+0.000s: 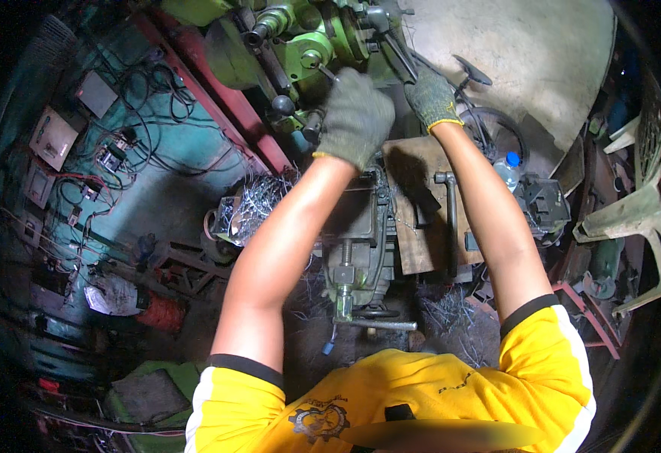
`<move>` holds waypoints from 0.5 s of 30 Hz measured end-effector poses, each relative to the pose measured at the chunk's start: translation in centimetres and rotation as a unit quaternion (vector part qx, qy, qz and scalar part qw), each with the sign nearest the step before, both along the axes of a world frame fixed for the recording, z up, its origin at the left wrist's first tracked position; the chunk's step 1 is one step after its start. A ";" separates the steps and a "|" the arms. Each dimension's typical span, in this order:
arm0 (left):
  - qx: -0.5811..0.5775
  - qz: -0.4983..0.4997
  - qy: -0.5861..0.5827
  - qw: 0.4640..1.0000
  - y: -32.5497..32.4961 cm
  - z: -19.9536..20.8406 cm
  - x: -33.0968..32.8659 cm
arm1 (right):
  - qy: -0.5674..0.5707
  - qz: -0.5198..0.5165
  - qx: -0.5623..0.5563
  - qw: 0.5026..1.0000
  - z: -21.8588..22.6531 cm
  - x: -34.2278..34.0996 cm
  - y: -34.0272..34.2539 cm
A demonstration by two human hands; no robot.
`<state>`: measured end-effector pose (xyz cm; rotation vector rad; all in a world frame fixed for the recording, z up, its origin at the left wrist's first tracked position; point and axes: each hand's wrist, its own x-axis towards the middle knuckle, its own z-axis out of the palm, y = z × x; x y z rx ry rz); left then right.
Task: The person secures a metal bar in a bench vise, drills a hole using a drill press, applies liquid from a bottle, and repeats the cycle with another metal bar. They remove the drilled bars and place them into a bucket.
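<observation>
A green machine (304,57), which looks like a milling or drilling machine with hubs and levers, stands at the top of the view. My left hand (357,117), in a grey knit glove, is blurred and looks closed on a short metal lever (327,72) coming out of a green hub; its fingertips are hidden. My right hand (430,98), gloved the same way, is wrapped round the lower end of a long metal lever (397,54) at the machine's right side. Below my hands lies a dark machine vise (348,215) with a screw and a crank handle (379,325).
Metal shavings (259,204) pile up left of the vise. On the right are a wooden board (420,253) bearing a T-shaped metal handle (451,219), a blue-capped bottle (509,170) and a plastic chair (640,219). Cables and electrical boxes (53,137) lie left of a red beam (210,90).
</observation>
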<state>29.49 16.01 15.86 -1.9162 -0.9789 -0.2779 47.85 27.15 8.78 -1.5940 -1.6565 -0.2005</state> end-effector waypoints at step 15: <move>-0.514 -0.210 -0.137 0.820 -19.6 -21.0 -4.6 | 0.003 0.005 0.035 0.999 -0.4 1.2 4.3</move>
